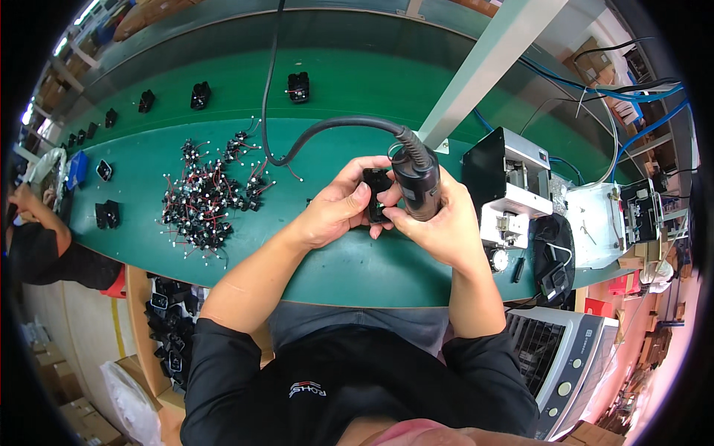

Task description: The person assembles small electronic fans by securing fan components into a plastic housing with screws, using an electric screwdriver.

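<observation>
My left hand [335,210] is closed around a small black plastic housing [376,181], thumb lying along its side. A bit of green shows low on the housing, perhaps a circuit board. Wrapped in my right hand [450,227] is a black corded electric screwdriver [418,186], and that hand's fingertips also touch the housing. The tool's bit is hidden by its body and my fingers. Left of my hands lies a heap of small black parts [201,201] with red and black wires and white connectors.
The screwdriver's black cable [327,125] loops above the green table [349,271]. Black units [298,87] stand along the green strip behind. Rightward are a small machine [513,178] and a metal post [491,67]. A crate of black housings [169,320] sits lower left; another person's arm [44,215] shows far left.
</observation>
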Motion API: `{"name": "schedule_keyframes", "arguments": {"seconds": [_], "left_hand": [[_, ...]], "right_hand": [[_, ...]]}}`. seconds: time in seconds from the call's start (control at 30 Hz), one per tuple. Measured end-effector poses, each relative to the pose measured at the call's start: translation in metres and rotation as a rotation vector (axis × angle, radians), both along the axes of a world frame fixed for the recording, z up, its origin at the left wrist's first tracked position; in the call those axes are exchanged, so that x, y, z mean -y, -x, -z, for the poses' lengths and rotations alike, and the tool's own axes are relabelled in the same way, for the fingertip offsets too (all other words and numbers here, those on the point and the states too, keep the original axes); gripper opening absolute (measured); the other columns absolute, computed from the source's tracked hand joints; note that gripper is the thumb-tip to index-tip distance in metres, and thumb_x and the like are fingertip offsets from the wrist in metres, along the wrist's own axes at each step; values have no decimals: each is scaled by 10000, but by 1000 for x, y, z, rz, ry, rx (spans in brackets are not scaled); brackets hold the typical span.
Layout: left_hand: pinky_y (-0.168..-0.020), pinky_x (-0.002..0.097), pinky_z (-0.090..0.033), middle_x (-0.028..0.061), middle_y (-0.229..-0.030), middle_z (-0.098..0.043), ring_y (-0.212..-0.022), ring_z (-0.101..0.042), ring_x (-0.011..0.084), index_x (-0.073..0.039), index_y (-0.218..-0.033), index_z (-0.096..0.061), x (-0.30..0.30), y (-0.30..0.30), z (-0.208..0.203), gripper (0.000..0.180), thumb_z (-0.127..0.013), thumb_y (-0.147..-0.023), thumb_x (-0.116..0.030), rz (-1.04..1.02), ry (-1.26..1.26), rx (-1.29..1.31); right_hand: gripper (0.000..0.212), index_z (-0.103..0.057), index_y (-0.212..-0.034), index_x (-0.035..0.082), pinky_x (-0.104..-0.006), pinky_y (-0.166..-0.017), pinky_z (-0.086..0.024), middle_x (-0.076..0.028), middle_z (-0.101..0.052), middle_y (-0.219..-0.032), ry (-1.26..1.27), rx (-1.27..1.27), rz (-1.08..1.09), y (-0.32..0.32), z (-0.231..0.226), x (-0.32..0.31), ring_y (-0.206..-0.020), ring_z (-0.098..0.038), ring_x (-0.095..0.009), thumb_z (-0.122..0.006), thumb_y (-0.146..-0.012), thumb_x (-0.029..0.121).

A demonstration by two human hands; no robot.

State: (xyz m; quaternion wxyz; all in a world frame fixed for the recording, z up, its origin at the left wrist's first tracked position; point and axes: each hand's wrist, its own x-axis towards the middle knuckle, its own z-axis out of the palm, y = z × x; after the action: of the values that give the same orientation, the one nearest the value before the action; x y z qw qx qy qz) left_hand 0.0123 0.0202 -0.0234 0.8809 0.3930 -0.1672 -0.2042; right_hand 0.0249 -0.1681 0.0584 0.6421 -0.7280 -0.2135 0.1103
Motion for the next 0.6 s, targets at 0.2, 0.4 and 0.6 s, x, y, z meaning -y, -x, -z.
{"name": "schedule_keyframes", "arguments": {"seconds": [0.2,0.4,0.6], "left_hand": [[-769,343,-547,88,-1168,-530,-1023,-591,197,-136,-1419,-341,-1,-1,6,471,-494,-1037,-367,-51,-64,49],[-998,351,-499,70,-1336,-541,-1192,-565,172,-78,-1566,-204,3,-1,0,1038,-826,-739,-3,-9,-148,53],[-1036,350,-465,64,-1290,-578,-1185,-564,165,-67,-1528,-306,4,6,-10,982,-835,-704,17,-105,-415,136]], "right_hand": [[324,-587,-1078,-2,-298,-715,-569,-88,-705,-831,155,115,6,0,-1,-1,-743,-733,-171,-694,-781,-77],[455,-585,-1129,-8,-345,-704,-540,-152,-682,-806,373,214,-49,-9,5,6,-772,-719,-303,-749,-704,-3],[488,-565,-1148,-14,-367,-723,-530,-178,-686,-856,400,181,-183,-3,-1,6,-792,-694,-367,-739,-694,34]]}}
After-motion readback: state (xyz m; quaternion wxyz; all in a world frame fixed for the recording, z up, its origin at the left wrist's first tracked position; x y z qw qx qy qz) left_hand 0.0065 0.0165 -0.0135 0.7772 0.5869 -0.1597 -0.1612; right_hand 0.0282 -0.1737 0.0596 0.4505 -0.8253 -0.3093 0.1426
